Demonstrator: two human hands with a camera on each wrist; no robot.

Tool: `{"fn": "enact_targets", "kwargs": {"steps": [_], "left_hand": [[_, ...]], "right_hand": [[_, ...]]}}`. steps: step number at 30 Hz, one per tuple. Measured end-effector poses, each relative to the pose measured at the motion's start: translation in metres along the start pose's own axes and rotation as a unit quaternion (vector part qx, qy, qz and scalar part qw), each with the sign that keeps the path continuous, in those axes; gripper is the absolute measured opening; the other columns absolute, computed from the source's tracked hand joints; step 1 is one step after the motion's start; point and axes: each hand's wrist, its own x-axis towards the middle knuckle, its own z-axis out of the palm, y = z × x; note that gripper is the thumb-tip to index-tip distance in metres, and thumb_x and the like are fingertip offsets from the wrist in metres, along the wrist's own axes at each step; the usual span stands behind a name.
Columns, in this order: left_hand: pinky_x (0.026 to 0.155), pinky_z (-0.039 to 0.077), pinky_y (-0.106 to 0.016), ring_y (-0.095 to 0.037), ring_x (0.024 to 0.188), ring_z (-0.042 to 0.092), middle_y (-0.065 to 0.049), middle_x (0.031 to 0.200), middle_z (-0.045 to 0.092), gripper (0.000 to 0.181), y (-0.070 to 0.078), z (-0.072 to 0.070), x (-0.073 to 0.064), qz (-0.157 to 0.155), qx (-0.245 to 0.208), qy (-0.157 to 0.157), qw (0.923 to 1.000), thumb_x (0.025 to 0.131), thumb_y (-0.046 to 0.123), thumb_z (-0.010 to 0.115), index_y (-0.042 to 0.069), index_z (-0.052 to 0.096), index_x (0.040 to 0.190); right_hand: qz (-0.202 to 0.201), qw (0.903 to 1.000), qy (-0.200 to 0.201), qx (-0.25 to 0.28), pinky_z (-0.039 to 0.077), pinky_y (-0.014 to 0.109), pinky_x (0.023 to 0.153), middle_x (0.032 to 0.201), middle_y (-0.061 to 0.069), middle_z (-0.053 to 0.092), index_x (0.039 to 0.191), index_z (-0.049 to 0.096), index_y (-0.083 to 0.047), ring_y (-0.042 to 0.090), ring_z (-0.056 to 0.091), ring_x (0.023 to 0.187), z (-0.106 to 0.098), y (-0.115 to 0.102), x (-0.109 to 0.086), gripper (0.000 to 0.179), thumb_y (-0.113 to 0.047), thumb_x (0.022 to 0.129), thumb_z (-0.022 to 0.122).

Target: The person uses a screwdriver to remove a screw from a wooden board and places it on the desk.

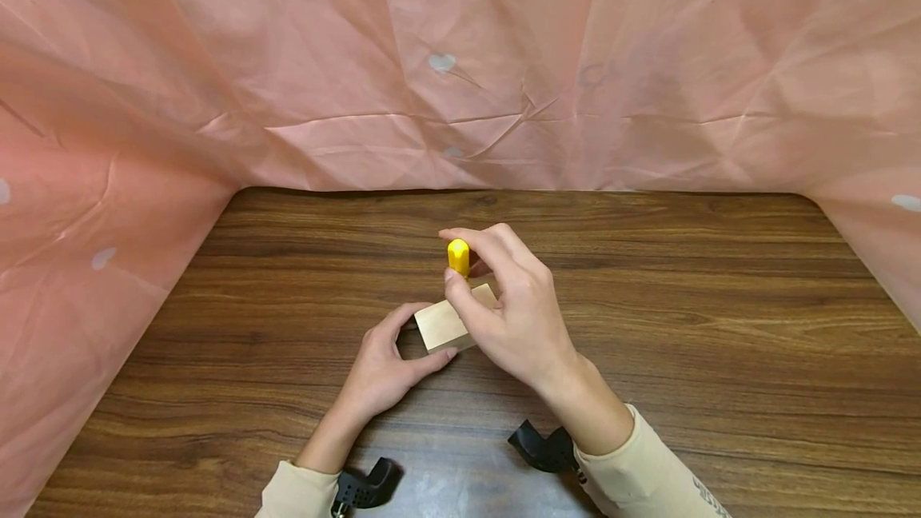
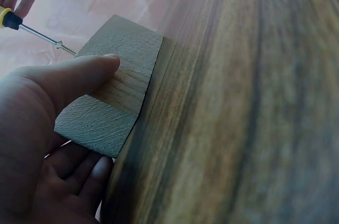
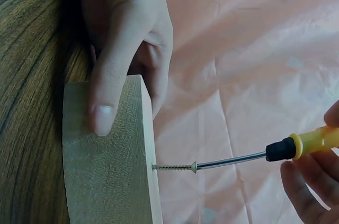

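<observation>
A pale wooden block stands on the table, gripped at its left end by my left hand, thumb on the near face and fingers round the far side. Above it, my right hand holds a screwdriver by its yellow handle, between thumb and fingers. In the right wrist view, the screwdriver's metal shaft meets the head of a screw. The screw's tip touches the block's top face, with most of its thread showing outside the wood. From the head view, the screw is hidden behind the right hand.
The brown wood-grain table spreads out on both sides of the hands. A pink curtain with pale heart shapes hangs at the back and sides. Black wrist mounts sit by both sleeves.
</observation>
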Motion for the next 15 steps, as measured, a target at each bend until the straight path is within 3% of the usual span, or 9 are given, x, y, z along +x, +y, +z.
{"fn": "enact_targets", "kwargs": {"steps": [4, 7, 15], "left_hand": [[0.105, 0.047, -0.043, -0.016, 0.109, 0.066, 0.006, 0.120, 0.076, 0.054, -0.0005, 0.0003, -0.0002, 0.000, 0.004, 0.002, 1.0000, 0.080, 0.026, 0.096, 0.029, 0.072, 0.129], [0.105, 0.048, -0.043, -0.016, 0.109, 0.066, 0.005, 0.120, 0.076, 0.054, -0.0007, 0.0006, -0.0006, 0.002, 0.007, 0.003, 1.0000, 0.081, 0.028, 0.096, 0.028, 0.072, 0.130], [0.105, 0.048, -0.045, -0.016, 0.109, 0.066, 0.003, 0.120, 0.077, 0.054, -0.0012, 0.0003, -0.0007, 0.005, 0.006, 0.003, 1.0000, 0.082, 0.029, 0.096, 0.027, 0.072, 0.130]], "right_hand": [[0.011, 0.9999, 0.000, -0.006, 0.059, 0.031, 0.086, 0.100, 0.004, 0.071, 0.132, 0.064, -0.004, 0.014, 0.070, 0.092, 0.0000, -0.0005, -0.0004, 0.040, -0.007, 0.094, 0.073], [0.017, 0.9998, 0.003, -0.004, 0.060, 0.030, 0.086, 0.100, 0.004, 0.072, 0.126, 0.062, -0.003, 0.015, 0.072, 0.091, 0.0005, -0.0005, -0.0008, 0.036, -0.010, 0.095, 0.078], [-0.006, 1.0000, 0.003, -0.003, 0.061, 0.029, 0.088, 0.100, 0.003, 0.071, 0.112, 0.071, -0.005, 0.015, 0.072, 0.094, 0.0017, 0.0001, -0.0007, 0.020, -0.009, 0.095, 0.081]]}}
